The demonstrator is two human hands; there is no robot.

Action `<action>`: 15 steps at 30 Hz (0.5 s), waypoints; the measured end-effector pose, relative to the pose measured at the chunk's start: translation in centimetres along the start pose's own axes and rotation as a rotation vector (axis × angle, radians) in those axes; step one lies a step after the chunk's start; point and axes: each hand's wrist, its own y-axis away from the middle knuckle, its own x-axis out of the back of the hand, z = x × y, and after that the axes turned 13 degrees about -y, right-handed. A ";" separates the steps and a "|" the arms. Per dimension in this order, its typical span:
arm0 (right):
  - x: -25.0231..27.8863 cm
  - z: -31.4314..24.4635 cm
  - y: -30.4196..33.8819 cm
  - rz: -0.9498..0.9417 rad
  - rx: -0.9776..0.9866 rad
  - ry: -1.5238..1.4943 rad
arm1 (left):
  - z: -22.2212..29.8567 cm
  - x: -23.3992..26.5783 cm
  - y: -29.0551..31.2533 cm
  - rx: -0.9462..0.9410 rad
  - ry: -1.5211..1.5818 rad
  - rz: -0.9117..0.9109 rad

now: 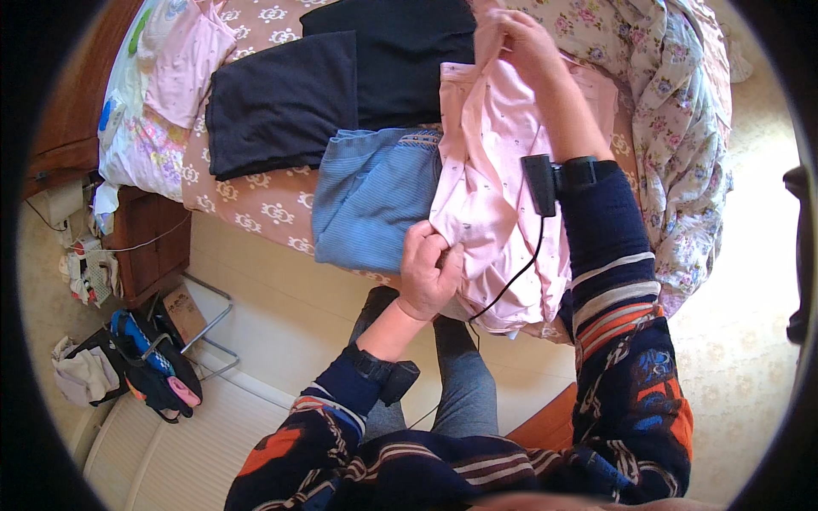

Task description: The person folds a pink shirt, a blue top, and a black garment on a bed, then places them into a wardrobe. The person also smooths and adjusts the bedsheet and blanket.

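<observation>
A pink garment with small dark prints (503, 157) lies spread at the near right part of the bed, its front edge hanging over the side. My left hand (430, 268) pinches its lower left edge. Farther off, my right hand (520, 43) grips its upper part, lifting a fold of the cloth. Just left of the pink garment, partly covered by its edge, rests a folded blue garment (375, 200). Beyond that are two dark folded pieces of clothing, one navy (285, 102) and one black (400, 64).
Another pink garment (183, 81) lies at the bed's far left. A floral quilt (682, 111) is bunched at the right. A brown bedside cabinet (153, 243) stands left of the bed, with a bag (158, 366) on the floor below. A black cable (520, 285) hangs from my right wrist.
</observation>
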 end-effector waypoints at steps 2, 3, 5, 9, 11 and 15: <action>3.4 0.0 0.4 0.129 0.093 -0.068 | 0.5 0.4 -1.3 -0.178 0.007 0.020; 5.0 0.2 0.5 0.194 0.081 -0.115 | 0.7 0.1 -1.8 -0.262 0.015 -0.005; 8.5 1.1 2.4 0.411 -0.126 0.182 | 0.8 -1.6 -2.5 -0.378 -0.052 -0.129; 11.5 3.1 4.1 0.579 0.020 0.503 | 1.1 -6.5 -1.4 -0.488 -0.071 -0.186; 11.4 4.0 4.5 0.502 0.131 0.824 | 1.3 -8.6 -0.2 -0.535 0.036 -0.201; 9.7 5.0 4.3 0.552 -0.006 0.877 | 1.8 -10.6 2.1 -0.544 -0.012 -0.262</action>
